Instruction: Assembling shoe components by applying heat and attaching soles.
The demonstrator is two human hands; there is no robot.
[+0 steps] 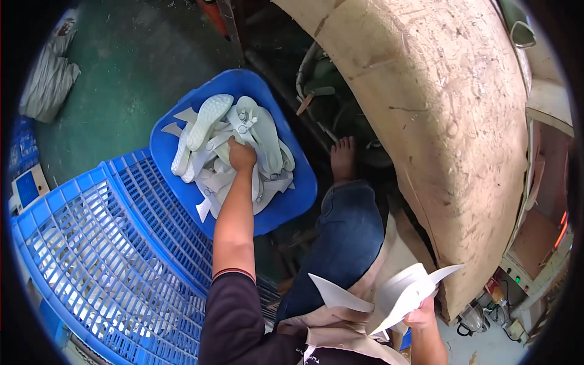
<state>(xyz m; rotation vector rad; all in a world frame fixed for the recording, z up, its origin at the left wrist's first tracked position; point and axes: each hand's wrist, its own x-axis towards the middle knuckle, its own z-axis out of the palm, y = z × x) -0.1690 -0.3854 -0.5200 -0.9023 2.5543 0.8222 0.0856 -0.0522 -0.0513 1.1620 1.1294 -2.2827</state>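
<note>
My left hand (242, 156) reaches down into a blue plastic bin (301, 210) on the floor. Its fingers curl in against a white sandal (224, 152), and their tips are partly hidden among the pile. White soles and straps, some with round buckles, fill the bin; one textured sole (210, 120) lies on top. Near my lap at the lower right, my right hand (421, 313) grips another white sandal (401, 295), whose loose strap ends stick out to both sides. The fingers under that sandal are mostly covered.
A blue slatted crate (109, 176) with white pieces behind its bars stands left of the bin. To the right, a large worn tan board (438, 115) curves past my knee. Grey bagged material (50, 85) lies far left. A bare foot (344, 158) rests beside the bin.
</note>
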